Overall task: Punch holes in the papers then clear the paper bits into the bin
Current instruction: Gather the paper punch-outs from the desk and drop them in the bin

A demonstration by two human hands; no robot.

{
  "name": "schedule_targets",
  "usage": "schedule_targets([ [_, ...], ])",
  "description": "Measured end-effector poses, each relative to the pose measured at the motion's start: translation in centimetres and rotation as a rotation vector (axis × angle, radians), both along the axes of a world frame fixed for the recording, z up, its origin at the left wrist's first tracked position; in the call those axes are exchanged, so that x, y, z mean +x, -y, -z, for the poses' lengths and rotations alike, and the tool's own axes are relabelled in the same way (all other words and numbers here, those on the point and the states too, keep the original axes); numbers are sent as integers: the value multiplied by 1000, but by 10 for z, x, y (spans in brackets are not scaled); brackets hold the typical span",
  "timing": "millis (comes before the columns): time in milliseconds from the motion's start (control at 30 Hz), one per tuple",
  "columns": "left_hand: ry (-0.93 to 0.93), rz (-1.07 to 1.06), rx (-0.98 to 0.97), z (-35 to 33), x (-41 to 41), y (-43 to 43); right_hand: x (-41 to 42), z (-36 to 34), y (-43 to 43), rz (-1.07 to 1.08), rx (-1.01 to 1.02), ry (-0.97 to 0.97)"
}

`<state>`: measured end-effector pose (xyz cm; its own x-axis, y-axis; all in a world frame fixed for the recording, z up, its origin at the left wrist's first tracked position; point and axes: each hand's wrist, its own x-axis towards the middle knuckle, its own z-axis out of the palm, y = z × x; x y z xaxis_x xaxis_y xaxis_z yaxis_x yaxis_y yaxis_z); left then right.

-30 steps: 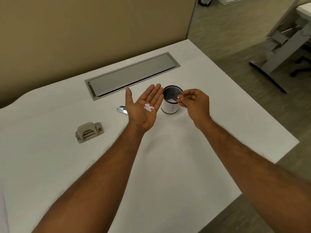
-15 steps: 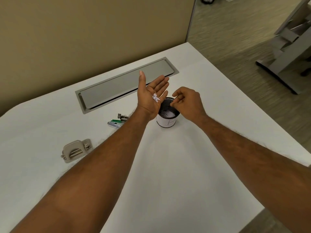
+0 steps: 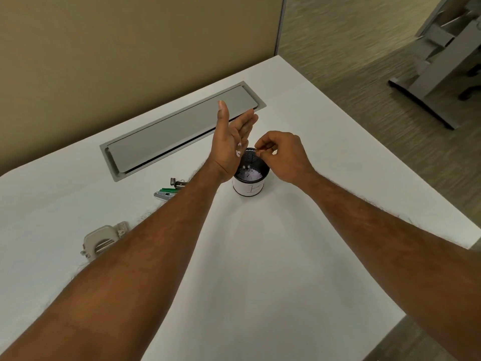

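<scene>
Both hands crowd the bin [image 3: 249, 185] mouth, a stapler [image 3: 168, 192] and hole punch [image 3: 102, 239] sit left, and bench [image 3: 260, 269] near and right lies open.

Illumination is even, soft and moderately bright, with no glare on the white desk [image 3: 260, 282]; only faint, diffuse shadows lie beneath the forearms and beside the bin [image 3: 248, 178]. Motion blur streaks the carpeted floor [image 3: 351, 48] at upper right and softens the hands' outlines. Wide-angle distortion bends the desk edges and stretches the forearms toward the lower corners.
</scene>
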<state>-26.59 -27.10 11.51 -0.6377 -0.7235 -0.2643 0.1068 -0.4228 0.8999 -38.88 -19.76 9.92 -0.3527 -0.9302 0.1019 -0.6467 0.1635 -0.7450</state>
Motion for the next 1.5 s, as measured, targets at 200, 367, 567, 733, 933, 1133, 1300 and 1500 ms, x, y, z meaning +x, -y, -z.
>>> schedule_targets([
  [200,-47,10,32,-3,-4,1,18,-2,-14,-95,-122,-161],
  [367,-24,26,-11,-6,-9,-2,37,10,-32,-113,-61,-386],
  [567,-14,16,-12,-3,-11,-2,30,7,-31,-63,-60,-374],
  [733,21,23,-78,-6,-13,-6,38,5,-34,-150,-98,-387],
  [933,45,59,-59,-7,-14,-5,27,7,-39,-62,-58,-448],
  [1133,-26,72,17,-10,-16,-7,29,2,-31,-72,-26,-344],
  [1300,-19,96,17,-12,-13,-5,19,5,-38,-65,-3,-398],
  [1500,-39,99,27,-11,-9,-6,20,5,-39,-101,17,-396],
])
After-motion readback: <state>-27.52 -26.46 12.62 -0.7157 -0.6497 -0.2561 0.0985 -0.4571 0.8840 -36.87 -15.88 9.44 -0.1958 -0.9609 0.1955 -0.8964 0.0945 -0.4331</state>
